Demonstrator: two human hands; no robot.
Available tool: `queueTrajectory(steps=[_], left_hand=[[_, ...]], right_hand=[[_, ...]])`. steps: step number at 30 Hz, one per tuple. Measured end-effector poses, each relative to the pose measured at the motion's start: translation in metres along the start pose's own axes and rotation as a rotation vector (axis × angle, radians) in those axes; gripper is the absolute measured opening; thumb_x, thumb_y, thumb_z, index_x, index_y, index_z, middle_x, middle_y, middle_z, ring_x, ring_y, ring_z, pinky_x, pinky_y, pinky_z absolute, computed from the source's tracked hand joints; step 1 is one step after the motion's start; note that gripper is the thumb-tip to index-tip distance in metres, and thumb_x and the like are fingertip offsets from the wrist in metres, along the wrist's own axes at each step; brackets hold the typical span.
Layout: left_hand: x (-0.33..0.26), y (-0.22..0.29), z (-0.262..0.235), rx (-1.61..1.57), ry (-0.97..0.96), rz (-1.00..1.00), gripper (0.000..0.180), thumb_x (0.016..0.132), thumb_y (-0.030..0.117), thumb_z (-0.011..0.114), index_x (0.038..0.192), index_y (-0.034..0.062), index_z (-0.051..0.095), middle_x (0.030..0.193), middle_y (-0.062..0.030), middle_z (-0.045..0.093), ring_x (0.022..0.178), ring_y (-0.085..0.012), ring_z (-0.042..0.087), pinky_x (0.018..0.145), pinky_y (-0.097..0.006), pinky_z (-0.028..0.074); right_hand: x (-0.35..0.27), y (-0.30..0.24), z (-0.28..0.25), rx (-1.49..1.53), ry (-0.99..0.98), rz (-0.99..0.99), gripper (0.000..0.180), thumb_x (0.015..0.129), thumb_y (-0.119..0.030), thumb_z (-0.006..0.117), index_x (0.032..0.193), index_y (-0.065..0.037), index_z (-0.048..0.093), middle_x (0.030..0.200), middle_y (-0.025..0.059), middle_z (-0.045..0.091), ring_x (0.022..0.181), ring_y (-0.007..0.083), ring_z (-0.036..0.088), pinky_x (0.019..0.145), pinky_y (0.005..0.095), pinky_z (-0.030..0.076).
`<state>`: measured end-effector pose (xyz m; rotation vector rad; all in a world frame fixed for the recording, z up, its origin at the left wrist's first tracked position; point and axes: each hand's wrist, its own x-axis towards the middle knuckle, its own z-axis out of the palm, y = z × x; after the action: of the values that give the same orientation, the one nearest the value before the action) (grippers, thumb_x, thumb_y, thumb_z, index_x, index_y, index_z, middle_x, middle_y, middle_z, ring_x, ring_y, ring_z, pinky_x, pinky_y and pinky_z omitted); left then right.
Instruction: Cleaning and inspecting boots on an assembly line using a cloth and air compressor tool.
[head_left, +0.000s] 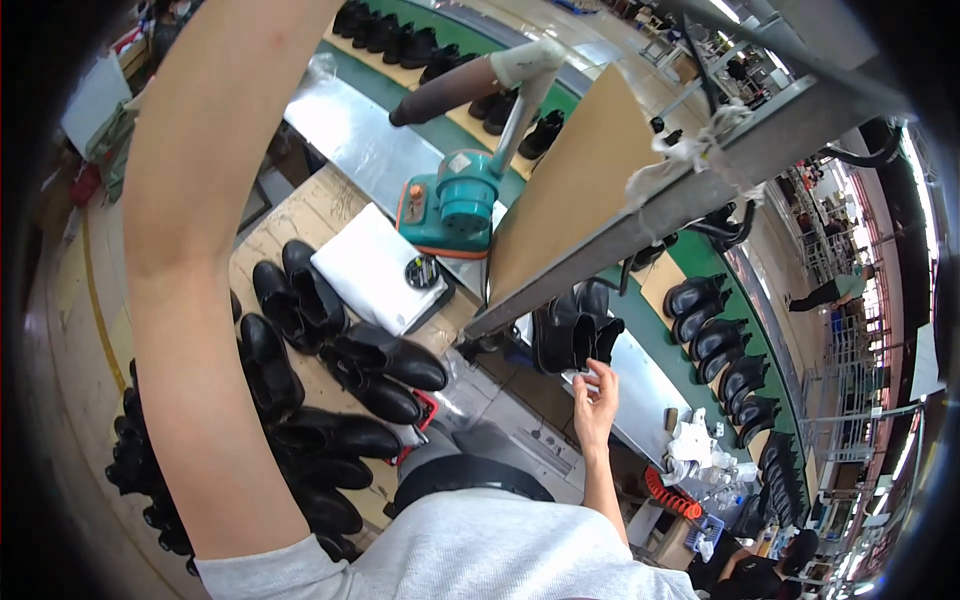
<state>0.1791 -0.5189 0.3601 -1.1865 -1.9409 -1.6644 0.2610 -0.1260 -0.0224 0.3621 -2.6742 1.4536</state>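
My left arm (190,300) rises along the left side and runs out past the top edge, so its hand is out of sight. On the right, my right hand (596,400) is just below a pair of black ankle boots (562,338). Its fingers are loosely bent, with the thumb apart from them, and nothing shows between them. The fingertips are close to the boots' upper edges; whether they touch cannot be made out. The boots sit side by side by the metal ledge (640,390) along the green conveyor.
Many black boots (385,370) cover the wooden table at left, beside a white pad (370,265) with a round black tin. A teal machine (465,195) stands behind it. A grey metal bar (640,215) slants across, next to a brown board (575,180). More boots line the green conveyor (690,265).
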Motion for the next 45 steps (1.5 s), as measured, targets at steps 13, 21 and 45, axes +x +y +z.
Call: queueTrajectory(steps=[13, 21, 45], left_hand=[[-0.056, 0.034, 0.076, 0.447, 0.457, -0.383, 0.050, 0.075, -0.004, 0.058, 0.121, -0.0143, 0.042, 0.095, -0.0192, 0.060, 0.079, -0.0205, 0.065, 0.066, -0.027, 0.055], [-0.132, 0.006, 0.102, -0.007, 0.637, -0.374, 0.021, 0.089, 0.017, 0.051, 0.090, -0.0034, 0.056, 0.076, -0.0154, 0.060, 0.063, -0.0190, 0.063, 0.055, -0.025, 0.055], [-0.606, -0.219, 0.607, -0.449, 0.725, -2.120, 0.035, 0.086, 0.019, 0.053, 0.116, 0.0014, 0.051, 0.094, -0.0101, 0.063, 0.077, -0.0204, 0.063, 0.066, -0.035, 0.054]], right_hand=[[-0.007, 0.006, 0.012, 0.015, -0.136, -0.145, 0.030, 0.081, -0.003, 0.062, 0.110, 0.002, 0.055, 0.113, 0.0131, 0.048, 0.080, 0.0161, 0.061, 0.062, 0.0245, 0.051], [-0.003, 0.026, 0.012, 0.023, -0.261, -0.164, 0.029, 0.082, 0.000, 0.061, 0.110, 0.000, 0.054, 0.112, 0.0113, 0.050, 0.078, 0.0155, 0.060, 0.063, 0.0238, 0.050], [-0.133, 0.374, -0.027, -0.413, -1.141, 0.006, 0.039, 0.079, -0.021, 0.065, 0.111, 0.000, 0.057, 0.106, 0.0210, 0.059, 0.096, 0.0377, 0.058, 0.082, 0.0418, 0.048]])
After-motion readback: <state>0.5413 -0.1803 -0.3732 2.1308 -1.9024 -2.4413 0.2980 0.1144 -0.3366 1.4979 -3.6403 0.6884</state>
